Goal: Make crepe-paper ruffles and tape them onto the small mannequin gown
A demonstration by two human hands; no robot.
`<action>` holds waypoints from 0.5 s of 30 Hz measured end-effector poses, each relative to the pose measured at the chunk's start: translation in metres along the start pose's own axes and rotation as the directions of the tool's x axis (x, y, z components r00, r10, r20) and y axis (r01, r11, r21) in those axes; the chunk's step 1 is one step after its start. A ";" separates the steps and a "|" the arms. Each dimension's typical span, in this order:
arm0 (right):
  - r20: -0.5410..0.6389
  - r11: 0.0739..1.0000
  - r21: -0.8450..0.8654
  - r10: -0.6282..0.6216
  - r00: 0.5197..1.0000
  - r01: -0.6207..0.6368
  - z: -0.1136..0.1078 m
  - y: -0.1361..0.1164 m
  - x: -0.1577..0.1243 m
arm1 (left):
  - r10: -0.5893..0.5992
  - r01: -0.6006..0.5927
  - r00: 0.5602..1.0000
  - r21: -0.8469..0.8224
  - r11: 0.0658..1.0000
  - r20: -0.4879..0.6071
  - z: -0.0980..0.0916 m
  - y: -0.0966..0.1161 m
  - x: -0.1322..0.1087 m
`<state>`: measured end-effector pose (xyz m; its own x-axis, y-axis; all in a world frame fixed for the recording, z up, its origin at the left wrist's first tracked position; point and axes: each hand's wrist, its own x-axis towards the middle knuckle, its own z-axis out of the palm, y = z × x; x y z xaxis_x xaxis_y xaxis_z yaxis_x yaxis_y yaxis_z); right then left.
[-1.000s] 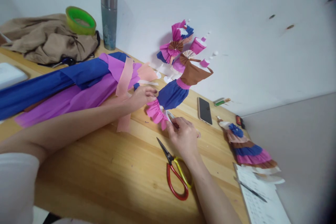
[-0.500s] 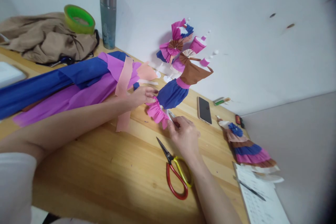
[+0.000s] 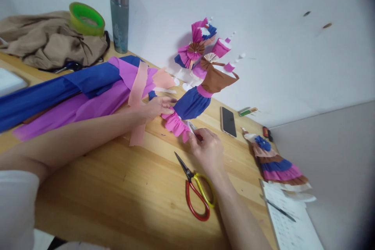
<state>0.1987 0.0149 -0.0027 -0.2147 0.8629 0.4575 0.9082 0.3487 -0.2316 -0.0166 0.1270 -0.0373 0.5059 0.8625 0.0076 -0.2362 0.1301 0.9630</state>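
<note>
A ruffled pink crepe paper strip [image 3: 176, 125] stretches between my two hands at the lower end of a paper doll's blue skirt [image 3: 192, 103]. My left hand [image 3: 159, 108] pinches the strip's left end beside the skirt. My right hand [image 3: 207, 149] grips its right end between thumb and fingers. Above the skirt, the doll has a pink waistband and a brown top [image 3: 218, 80]; it leans toward the wall. A white round piece [image 3: 191, 126] shows partly behind my right fingers. Scissors [image 3: 193, 187] with red and yellow handles lie just below my right hand.
Blue and purple crepe paper [image 3: 96, 80] lies on the left, a peach strip [image 3: 137, 90] across it. Behind are a flask [image 3: 119, 15] and green tape roll [image 3: 87, 19] on brown cloth. A phone [image 3: 228, 121], another paper dress [image 3: 278, 164] and written paper [image 3: 288, 215] are right.
The hands, the pink strip and the doll hold almost the same positions. My right hand's fingers have shifted slightly; the whole view has moved a little.
</note>
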 end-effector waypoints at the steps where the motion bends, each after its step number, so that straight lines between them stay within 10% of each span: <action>1: -0.002 1.000 0.003 0.001 1.000 -0.001 0.000 0.001 0.000 | -0.004 0.004 1.000 0.000 1.000 -0.001 0.000 0.000 0.000; 15: 0.008 0.999 0.026 0.026 1.000 -0.026 -0.002 0.008 0.005 | 0.023 -0.023 1.000 0.003 1.000 0.020 0.000 -0.005 0.006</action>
<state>0.2057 0.0209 -0.0009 -0.1936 0.8746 0.4445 0.9038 0.3352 -0.2660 -0.0125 0.1319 -0.0418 0.5168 0.8553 0.0355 -0.2456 0.1084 0.9633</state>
